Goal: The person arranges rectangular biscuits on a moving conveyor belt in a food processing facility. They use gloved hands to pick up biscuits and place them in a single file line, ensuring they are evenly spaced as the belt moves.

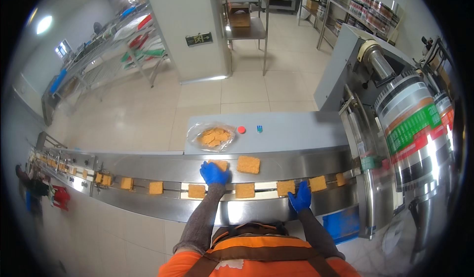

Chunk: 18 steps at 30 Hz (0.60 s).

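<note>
My left hand [214, 174], in a blue glove, is closed over a rectangular golden-brown snack cake [221, 164] on the steel deck behind the conveyor channel; its fingers hide part of the cake. Just right of it a larger golden cake [248, 164] lies flat on the deck. My right hand [301, 197], also blue-gloved, has its thumb apart from its fingers at the channel. It is beside a cake [285, 188], close to or touching its right edge. Another cake [317, 184] lies right of that hand. Between my hands one more cake [244, 190] rests in the channel.
A clear plastic bag [192, 132] of golden pieces, a red round cap [241, 129] and a small blue-green packet [259, 129] sit on the grey table [303, 129]. A wrapping machine with a printed film roll [413, 119] stands right. A blue crate [341, 227] is below the conveyor.
</note>
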Each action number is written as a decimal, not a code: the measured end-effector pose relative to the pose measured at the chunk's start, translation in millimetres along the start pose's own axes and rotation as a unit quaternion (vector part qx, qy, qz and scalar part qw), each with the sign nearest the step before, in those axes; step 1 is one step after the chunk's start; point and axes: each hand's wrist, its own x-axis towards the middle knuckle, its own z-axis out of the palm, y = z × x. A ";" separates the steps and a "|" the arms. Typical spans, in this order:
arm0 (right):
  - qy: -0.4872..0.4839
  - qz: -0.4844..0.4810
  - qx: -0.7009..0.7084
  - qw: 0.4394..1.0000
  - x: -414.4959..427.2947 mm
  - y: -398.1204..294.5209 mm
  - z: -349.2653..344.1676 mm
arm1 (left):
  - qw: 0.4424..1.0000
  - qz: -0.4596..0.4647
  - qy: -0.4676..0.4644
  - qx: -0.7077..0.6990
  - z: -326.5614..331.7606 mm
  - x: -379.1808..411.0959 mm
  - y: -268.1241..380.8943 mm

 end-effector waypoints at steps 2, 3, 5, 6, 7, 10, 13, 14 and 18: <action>-0.084 0.066 0.112 0.988 15.8 -36.1 -17.3 | 0.996 -0.004 0.017 -0.091 -7.3 -10.6 -11.4; -0.126 0.100 0.166 0.973 21.4 -50.1 -25.5 | 0.993 -0.022 0.020 -0.111 -13.1 -22.5 -17.7; -0.119 0.103 0.107 0.982 21.2 -46.8 -14.8 | 0.987 -0.052 0.025 -0.152 -21.9 -52.3 -30.1; -0.092 0.093 0.077 0.988 21.7 -34.3 -5.0 | 0.990 -0.060 0.016 -0.124 -16.2 -63.8 -42.6; -0.068 0.079 0.045 0.994 20.9 -28.2 -3.8 | 0.992 -0.074 0.006 -0.097 -14.6 -75.2 -52.6; -0.090 0.068 0.031 0.993 27.5 0.5 -12.5 | 0.990 -0.114 -0.042 -0.075 11.3 -91.7 -62.0; -0.062 0.046 -0.009 0.997 25.8 15.9 -27.1 | 0.981 -0.132 -0.127 -0.065 14.0 -97.0 -28.5; -0.044 0.036 -0.028 0.998 26.0 15.2 -34.1 | 0.981 -0.132 -0.134 -0.040 10.8 -98.7 -13.9; -0.023 -0.153 0.004 0.988 13.9 8.9 -55.0 | 0.978 -0.060 -0.194 -0.043 -9.0 -112.0 13.6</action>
